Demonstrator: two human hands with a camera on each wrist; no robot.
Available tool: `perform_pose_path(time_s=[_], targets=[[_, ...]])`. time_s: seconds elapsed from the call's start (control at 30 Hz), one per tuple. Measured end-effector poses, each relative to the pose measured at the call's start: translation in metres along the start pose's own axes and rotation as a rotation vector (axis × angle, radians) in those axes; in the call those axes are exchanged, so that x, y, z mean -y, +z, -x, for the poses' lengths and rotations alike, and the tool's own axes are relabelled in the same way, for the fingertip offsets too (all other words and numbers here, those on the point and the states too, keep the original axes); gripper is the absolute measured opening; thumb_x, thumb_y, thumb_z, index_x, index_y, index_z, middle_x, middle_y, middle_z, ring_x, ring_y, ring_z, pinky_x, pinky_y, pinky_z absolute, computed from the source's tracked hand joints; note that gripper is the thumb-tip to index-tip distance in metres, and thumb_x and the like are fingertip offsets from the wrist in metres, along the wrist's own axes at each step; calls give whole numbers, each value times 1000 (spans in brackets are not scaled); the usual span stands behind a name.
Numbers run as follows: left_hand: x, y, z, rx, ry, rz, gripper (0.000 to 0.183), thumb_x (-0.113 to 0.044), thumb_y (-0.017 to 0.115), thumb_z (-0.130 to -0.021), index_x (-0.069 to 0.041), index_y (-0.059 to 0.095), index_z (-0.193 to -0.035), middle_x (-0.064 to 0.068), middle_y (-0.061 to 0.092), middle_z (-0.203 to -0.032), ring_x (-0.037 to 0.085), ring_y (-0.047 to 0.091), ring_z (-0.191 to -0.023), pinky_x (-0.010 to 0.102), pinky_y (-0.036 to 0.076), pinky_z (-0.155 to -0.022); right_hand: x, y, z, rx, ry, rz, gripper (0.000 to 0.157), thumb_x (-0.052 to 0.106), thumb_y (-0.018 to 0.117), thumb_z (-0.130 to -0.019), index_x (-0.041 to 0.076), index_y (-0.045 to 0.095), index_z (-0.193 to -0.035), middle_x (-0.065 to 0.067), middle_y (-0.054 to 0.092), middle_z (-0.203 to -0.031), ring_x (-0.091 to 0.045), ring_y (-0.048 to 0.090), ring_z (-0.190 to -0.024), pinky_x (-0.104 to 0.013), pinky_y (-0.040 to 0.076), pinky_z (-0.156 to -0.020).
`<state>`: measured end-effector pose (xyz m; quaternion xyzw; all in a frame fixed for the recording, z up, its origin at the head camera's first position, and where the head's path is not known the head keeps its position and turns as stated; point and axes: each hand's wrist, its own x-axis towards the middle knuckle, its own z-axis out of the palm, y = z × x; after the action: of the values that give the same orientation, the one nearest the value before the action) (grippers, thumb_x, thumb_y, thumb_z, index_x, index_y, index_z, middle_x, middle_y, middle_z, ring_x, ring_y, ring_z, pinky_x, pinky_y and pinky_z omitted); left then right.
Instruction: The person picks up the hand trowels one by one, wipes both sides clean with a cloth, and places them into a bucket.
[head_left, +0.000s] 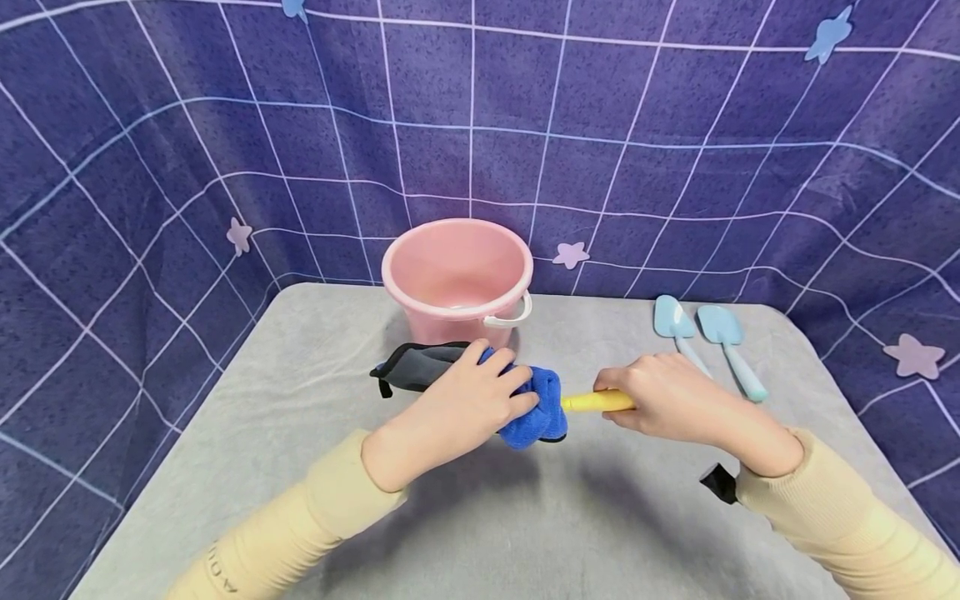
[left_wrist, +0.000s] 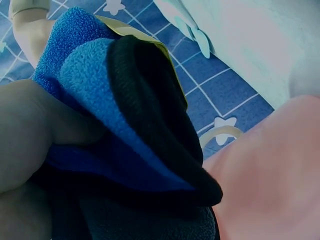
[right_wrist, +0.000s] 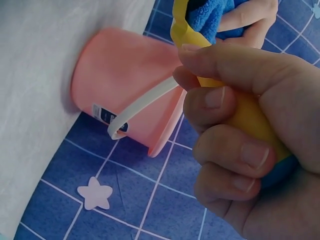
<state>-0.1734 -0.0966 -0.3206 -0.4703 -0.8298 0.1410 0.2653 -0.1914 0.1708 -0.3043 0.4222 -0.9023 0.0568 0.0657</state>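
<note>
My left hand (head_left: 472,404) grips a microfiber cloth (head_left: 536,408), blue on one side and grey on the other with black edging. The cloth is wrapped around the head of a yellow toy shovel (head_left: 598,402). In the left wrist view a broad yellow blade edge (left_wrist: 122,26) shows behind the blue fold. Fingers of my right hand (head_left: 663,396) curl round the shovel's handle, which ends in a blue tip (right_wrist: 280,175) in the right wrist view. Both hands are over the table, in front of the bucket. Most of the shovel's head is hidden by cloth.
A pink bucket (head_left: 459,267) with a white handle (head_left: 513,314) stands at the back middle of the grey-covered table (head_left: 300,358). Two light blue toy shovels (head_left: 675,317) lie at the back right. A purple gridded curtain (head_left: 622,108) with stars hangs behind the table.
</note>
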Motion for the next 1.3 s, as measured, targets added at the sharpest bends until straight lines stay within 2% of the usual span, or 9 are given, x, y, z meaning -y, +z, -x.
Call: perform_pose_path(time_s=[0.47, 0.77, 1.07, 1.3], targets=[[8, 1, 9, 61, -12, 10, 28, -9, 61, -85, -25, 66, -107, -1, 61, -107, 21, 50, -97, 39, 38, -82, -2, -2, 4, 4, 43, 11, 17, 16, 74, -72, 25, 61, -79, 18, 42, -56, 1, 35, -48, -20, 33, -42], [14, 2, 17, -14, 0, 1, 23, -6, 60, -85, -23, 65, -101, -1, 61, -103, 22, 50, -95, 39, 39, -81, -5, -2, 8, -9, 49, 15, 17, 16, 74, -72, 26, 63, -80, 19, 41, -56, 2, 36, -49, -21, 34, -43], [21, 4, 27, -60, -3, 17, 28, -1, 61, -83, -20, 63, -103, -1, 59, -105, 23, 51, -97, 41, 39, -85, -8, -3, 12, -36, 29, -22, 18, 14, 75, -71, 24, 64, -81, 19, 41, -57, 4, 34, -49, -19, 37, -46], [26, 5, 36, -36, -37, 31, 33, 0, 63, -81, -22, 64, -106, 0, 59, -107, 25, 50, -100, 42, 38, -88, -10, -4, 13, -38, 28, -37, 18, 13, 76, -71, 23, 66, -83, 20, 44, -59, 5, 34, -50, -17, 37, -46]])
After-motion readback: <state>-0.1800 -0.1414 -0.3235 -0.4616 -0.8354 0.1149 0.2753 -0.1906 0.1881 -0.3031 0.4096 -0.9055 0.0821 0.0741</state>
